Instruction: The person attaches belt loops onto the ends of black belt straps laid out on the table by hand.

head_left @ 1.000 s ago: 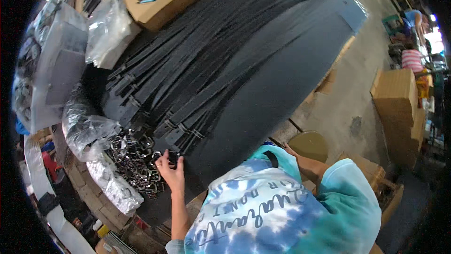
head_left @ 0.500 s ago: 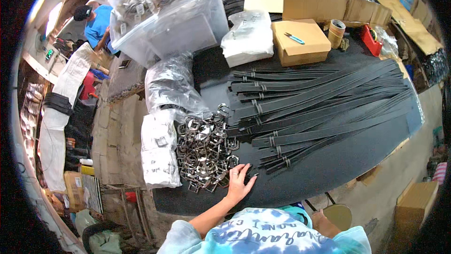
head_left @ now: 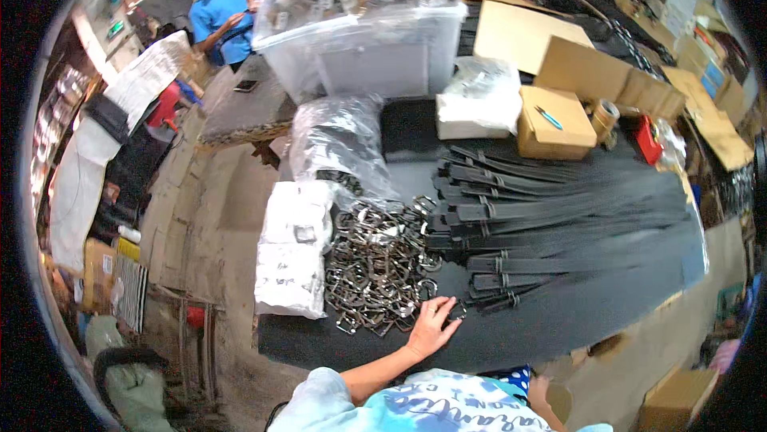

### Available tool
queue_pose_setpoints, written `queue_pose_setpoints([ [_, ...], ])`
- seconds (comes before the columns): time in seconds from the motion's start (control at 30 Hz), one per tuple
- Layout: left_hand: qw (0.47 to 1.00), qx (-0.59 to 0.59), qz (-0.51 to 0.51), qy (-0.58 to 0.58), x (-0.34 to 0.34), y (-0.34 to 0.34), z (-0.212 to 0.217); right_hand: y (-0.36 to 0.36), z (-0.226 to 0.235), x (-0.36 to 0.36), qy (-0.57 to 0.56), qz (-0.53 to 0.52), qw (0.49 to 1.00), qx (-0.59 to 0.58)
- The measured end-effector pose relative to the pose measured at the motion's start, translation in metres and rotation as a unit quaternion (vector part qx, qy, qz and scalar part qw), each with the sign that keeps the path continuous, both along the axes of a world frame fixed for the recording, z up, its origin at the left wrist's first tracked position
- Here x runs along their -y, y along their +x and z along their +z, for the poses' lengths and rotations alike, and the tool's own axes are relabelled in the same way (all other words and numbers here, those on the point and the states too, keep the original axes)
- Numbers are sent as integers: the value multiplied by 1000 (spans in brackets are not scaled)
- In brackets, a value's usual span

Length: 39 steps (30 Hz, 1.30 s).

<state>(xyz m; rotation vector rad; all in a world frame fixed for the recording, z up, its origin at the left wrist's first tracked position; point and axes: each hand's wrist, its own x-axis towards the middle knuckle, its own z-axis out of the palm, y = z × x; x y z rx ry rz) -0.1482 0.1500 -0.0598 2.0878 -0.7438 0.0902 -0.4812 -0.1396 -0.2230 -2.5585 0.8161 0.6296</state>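
My left hand (head_left: 434,328) is low over the black table, at the near right edge of a heap of dark metal buckles (head_left: 379,268). Its fingers are spread, the tips beside a small dark buckle (head_left: 459,311); whether they touch it is unclear. To the right of the hand lie several bundles of black straps (head_left: 551,212), fanned out, with metal-looking loops near their left ends. My right forearm (head_left: 545,400) shows at the table's near edge, beside the tie-dye shirt. The fingers of that hand are hidden.
White packets (head_left: 289,272) and a clear plastic bag (head_left: 339,136) flank the heap. Behind are a filled clear bin (head_left: 375,56), a carton (head_left: 555,124) with blue snips (head_left: 549,117), tape rolls (head_left: 605,119) and a red dispenser (head_left: 648,140). A person in blue (head_left: 226,20) is at far left.
My view has swung, so the table contents sit lower and mostly farther right in the picture. My left hand stays beside the buckle heap, fingers still spread.
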Motion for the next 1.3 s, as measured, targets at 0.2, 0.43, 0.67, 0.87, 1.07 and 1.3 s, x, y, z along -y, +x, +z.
queue_pose_setpoints([
  [0.2,1000,-6,8,-7,-2,-9,5,46,73,55,127,109,986,-2],
  [0.43,995,70,38,55,5,-10,2,94,33,99,349,450,822,5],
  [0.67,980,84,99,149,18,-10,19,106,-26,148,361,439,822,6],
  [0.87,964,48,102,241,27,-10,16,95,-60,115,395,374,839,4],
  [1.07,957,55,92,268,34,-4,18,120,-40,85,395,348,850,-23],
  [1.3,962,48,86,253,30,-9,16,162,2,45,378,352,855,-55],
])
